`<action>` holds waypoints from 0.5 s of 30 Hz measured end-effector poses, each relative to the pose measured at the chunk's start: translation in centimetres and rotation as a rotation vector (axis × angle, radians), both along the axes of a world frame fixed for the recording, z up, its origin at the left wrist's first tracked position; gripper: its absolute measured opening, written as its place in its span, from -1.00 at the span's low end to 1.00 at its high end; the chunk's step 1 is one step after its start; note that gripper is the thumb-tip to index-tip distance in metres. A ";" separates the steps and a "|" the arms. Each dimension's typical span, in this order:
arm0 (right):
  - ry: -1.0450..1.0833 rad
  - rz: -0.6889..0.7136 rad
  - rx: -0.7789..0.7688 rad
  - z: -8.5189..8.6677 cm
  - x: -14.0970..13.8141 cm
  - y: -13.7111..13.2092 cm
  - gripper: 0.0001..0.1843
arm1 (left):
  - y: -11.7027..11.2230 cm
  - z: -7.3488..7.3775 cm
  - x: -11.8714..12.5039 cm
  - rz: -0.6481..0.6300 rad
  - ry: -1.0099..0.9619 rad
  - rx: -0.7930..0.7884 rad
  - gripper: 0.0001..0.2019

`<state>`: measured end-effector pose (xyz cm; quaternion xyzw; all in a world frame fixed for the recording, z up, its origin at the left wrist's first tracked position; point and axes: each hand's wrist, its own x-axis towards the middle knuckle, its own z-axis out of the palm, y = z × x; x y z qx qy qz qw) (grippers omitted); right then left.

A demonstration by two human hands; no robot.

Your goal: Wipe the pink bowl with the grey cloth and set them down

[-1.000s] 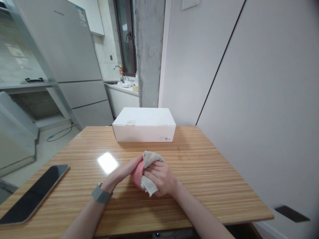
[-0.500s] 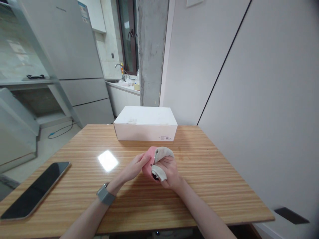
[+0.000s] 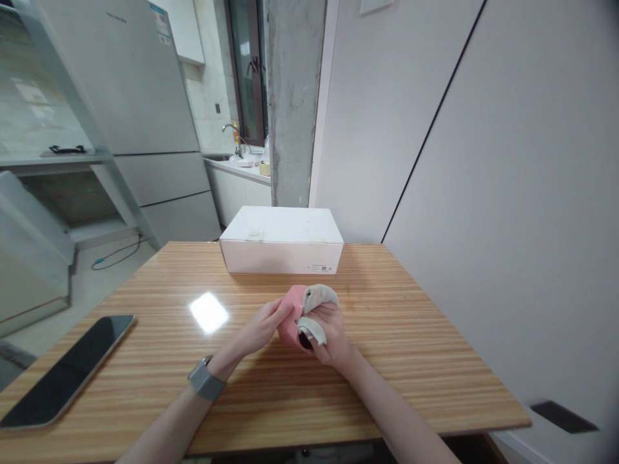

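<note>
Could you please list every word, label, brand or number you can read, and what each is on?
No text is legible.
Refrigerator: lettering, too blurred to read.
Refrigerator's sticker: too small to read.
White box: front print, too small to read.

The object [image 3: 290, 331] is pink, the cloth [image 3: 320, 296] pale grey, the table surface [image 3: 416, 361] striped brown, the box [image 3: 282, 256] near its far edge white.

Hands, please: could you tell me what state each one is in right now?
Left hand: closed, holding the pink object.
Right hand: closed, holding the cloth against it.
</note>
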<state>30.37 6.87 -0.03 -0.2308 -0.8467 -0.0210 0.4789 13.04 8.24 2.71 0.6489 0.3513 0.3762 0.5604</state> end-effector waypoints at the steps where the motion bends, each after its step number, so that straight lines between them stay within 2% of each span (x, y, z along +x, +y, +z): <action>1: 0.012 -0.006 -0.008 0.1 0.0 0.0 -0.70 | -0.1 0.0 0.2 0.016 0.008 0.019 -0.56; 7: 0.073 -0.020 -0.038 0.0 -0.1 0.0 -0.73 | -0.2 -0.8 0.8 0.122 0.090 0.110 -0.56; 15: 0.114 -0.033 -0.108 -0.5 0.2 0.0 -0.73 | -0.4 -1.7 1.0 0.175 0.072 0.113 -0.55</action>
